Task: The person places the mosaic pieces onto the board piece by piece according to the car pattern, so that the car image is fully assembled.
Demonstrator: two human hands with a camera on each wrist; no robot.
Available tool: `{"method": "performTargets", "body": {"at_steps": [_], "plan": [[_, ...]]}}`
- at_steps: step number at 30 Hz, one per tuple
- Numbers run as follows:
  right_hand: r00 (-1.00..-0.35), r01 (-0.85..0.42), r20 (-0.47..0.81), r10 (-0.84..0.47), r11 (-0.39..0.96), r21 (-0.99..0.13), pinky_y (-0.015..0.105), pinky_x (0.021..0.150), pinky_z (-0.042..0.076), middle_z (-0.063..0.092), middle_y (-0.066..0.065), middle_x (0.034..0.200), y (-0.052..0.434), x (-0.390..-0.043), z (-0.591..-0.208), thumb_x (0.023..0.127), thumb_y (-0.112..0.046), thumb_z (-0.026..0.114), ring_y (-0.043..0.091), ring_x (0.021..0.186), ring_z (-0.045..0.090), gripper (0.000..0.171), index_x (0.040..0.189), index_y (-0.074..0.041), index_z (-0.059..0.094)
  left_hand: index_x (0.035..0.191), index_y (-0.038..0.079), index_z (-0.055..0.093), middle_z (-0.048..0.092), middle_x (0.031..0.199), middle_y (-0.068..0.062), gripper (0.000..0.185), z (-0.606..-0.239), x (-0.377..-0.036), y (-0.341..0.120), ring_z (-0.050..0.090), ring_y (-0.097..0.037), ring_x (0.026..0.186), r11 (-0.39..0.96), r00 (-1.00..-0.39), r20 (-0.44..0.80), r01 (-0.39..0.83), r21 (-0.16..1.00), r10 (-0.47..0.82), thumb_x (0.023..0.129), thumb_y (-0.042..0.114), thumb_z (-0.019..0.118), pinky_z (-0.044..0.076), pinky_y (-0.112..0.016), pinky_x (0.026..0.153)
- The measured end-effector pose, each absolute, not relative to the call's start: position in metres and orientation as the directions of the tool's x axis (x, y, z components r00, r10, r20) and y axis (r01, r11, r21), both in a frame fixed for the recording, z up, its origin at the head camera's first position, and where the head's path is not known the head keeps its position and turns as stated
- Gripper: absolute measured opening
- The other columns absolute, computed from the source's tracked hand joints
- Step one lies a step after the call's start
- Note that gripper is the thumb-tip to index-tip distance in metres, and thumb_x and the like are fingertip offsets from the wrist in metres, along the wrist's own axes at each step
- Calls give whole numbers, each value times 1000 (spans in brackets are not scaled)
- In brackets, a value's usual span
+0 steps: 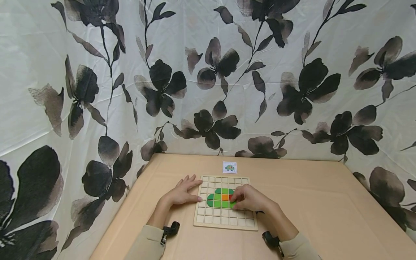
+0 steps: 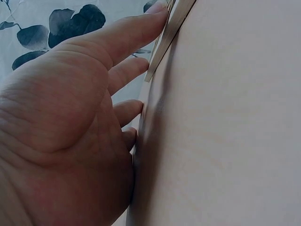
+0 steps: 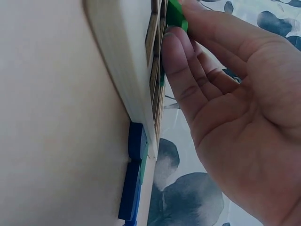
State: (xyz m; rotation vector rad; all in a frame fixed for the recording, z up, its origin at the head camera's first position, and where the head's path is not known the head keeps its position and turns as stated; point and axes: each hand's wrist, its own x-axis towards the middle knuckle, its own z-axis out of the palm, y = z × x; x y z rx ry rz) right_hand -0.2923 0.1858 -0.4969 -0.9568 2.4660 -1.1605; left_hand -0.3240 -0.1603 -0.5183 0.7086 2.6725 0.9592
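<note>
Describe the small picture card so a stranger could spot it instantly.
On the tan table, find the wooden grid board. Just beyond its far edge lies the card, small and white, set apart from the board by its printed multicoloured picture.

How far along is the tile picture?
Partway, it seems. Done: flat green tiles beside an orange square tile sit in the pale wooden grid board. In hand: the right hand pinches a flat green piece at the board. Left: likely the lower parts; the small white picture card shows shapes below its body, while the board's near rows look bare. Dark blue pieces lie off the board.
</note>
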Motion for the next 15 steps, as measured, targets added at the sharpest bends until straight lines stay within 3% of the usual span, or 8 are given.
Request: {"method": "performTargets", "body": {"at_steps": [8, 15], "plan": [[-758, -473, 51, -650, 494, -729, 21, 69, 53, 72, 1, 98, 188, -297, -498, 83, -7, 86, 12, 82, 61, 20, 103, -10, 82, 155, 21, 51, 20, 172, -23, 77, -518, -325, -157, 3, -47, 161, 676, -868, -42, 354, 646, 495, 88, 49, 79, -3, -63, 129], [-800, -471, 88, -594, 529, -706, 24, 73, 50, 73, -1, 101, 199, -302, -495, 90, -14, 82, 15, 86, 58, 17, 107, -13, 80, 155, 21, 51, 20, 172, -22, 77, -518, -326, -155, 3, -46, 161, 683, -872, -42, 351, 641, 487, 89, 50, 79, -3, -63, 130]]}}
